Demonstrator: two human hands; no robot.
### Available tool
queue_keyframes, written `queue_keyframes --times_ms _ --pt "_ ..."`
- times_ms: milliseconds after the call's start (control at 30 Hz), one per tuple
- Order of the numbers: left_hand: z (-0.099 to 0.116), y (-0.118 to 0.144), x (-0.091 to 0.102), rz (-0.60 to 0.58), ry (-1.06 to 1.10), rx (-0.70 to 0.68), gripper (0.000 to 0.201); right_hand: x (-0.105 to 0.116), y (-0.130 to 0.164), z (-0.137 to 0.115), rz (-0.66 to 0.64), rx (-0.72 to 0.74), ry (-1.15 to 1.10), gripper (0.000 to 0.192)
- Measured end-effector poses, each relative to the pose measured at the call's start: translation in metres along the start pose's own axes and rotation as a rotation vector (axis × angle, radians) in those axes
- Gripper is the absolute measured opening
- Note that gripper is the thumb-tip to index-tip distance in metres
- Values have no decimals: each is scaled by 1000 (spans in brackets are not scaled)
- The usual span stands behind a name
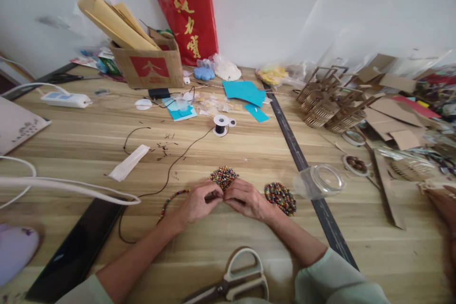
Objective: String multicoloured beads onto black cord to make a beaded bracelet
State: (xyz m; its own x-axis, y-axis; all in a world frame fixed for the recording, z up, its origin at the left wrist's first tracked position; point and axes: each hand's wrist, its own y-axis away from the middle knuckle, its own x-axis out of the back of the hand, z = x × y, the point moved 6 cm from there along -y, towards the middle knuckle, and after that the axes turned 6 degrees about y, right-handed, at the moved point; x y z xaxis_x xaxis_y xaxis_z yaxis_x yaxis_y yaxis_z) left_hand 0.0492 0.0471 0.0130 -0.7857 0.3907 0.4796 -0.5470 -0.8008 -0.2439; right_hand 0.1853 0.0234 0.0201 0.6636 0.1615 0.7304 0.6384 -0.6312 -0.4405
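Note:
My left hand (201, 203) is closed in a pinch at the middle of the table, and a cord strung with colourful beads (171, 202) comes out behind it to the left. Fingertip to fingertip with it, my right hand (248, 199) pinches too; whatever is between its fingers is too small to make out. Just beyond both hands lies a pile of loose multicoloured beads (223, 177). A coiled heap of strung beads (280, 198) rests right of my right hand. Black cord (169, 173) runs from a white spool (221, 125) toward the left and loops near my left forearm.
Scissors (245, 278) lie at the front edge. To the right are a clear plastic jar (319, 182), a roll of tape (354, 137) and wooden baskets (322, 104). Another person's hand (441, 202) shows at far right. A white cable (71, 185) crosses the left.

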Motion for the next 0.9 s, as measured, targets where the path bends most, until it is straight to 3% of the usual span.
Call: queue_keyframes --times_ms 500,900 --pt "3 2 0 25 -36 -152 21 6 -3 -7 42 41 26 18" --pt "14 3 6 91 -89 -221 28 6 -1 -6 131 55 30 15"
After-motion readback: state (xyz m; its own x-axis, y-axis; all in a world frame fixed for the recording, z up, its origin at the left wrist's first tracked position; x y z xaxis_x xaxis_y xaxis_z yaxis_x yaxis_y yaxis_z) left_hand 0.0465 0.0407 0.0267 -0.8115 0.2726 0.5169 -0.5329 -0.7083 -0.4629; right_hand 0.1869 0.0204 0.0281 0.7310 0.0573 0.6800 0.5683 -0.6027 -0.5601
